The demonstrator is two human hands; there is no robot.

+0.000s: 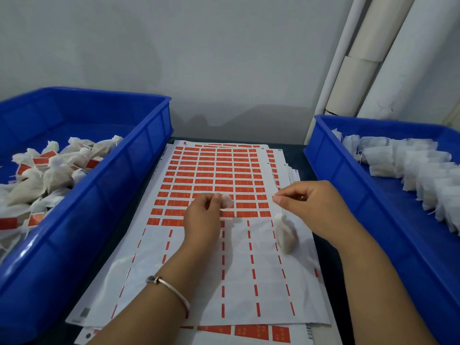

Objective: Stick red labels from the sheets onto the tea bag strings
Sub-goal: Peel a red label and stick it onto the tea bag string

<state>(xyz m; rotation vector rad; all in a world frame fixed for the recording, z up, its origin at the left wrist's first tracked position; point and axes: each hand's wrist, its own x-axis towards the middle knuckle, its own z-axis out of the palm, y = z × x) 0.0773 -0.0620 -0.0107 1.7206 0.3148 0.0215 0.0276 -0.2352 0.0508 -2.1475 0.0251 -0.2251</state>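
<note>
We can't read any writing here: the red labels (219, 175) carry small yellowish marks too fine to make out, and the barcodes on the sheet edges are just as blurry. The top label sheet (189, 275) lies on a stack in the middle of the dark bench (303, 150), its near half already peeled down to red strips and its far half still full of labels.

The left blue crate (104, 190) holds a heap of tea bags with red labels on them. The right blue crate (348, 185) holds rows of plain white tea bags, no labels showing.

Our left hand (202, 217), bracelet (171, 290) on the wrist, hovers over the sheet with fingers curled, pinching a small pale, blurry piece, probably a label. Our right hand (308, 205) pinches the string (281, 207) between thumb and forefinger, and the tea bag (286, 232) hangs from it just above the sheet's right side.
</note>
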